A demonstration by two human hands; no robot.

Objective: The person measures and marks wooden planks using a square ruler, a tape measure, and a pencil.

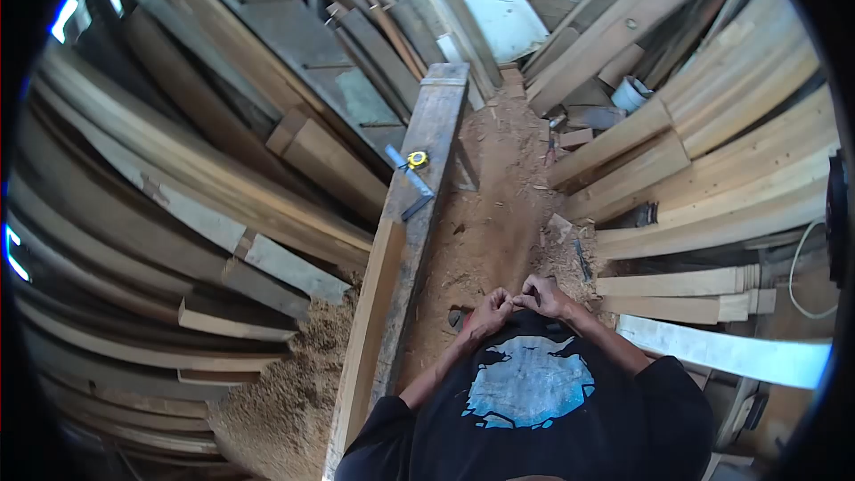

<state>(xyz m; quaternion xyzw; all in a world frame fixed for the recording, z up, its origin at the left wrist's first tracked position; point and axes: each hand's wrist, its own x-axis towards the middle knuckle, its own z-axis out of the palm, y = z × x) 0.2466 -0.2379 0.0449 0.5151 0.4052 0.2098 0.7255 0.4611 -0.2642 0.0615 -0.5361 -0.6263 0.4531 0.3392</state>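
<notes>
My left hand and my right hand meet in front of my black T-shirt, fingers pinched together. Whatever lies between the fingertips is too small to make out. Left of my hands runs a narrow wooden bench. A yellow tape measure rests on it beside a try square. Along the bench's near part lies a pale squared timber.
Stacked planks fan out on the left, and more boards lie on the right. Sawdust and shavings cover the floor. A white bucket stands at the back right, and a white panel leans at the back.
</notes>
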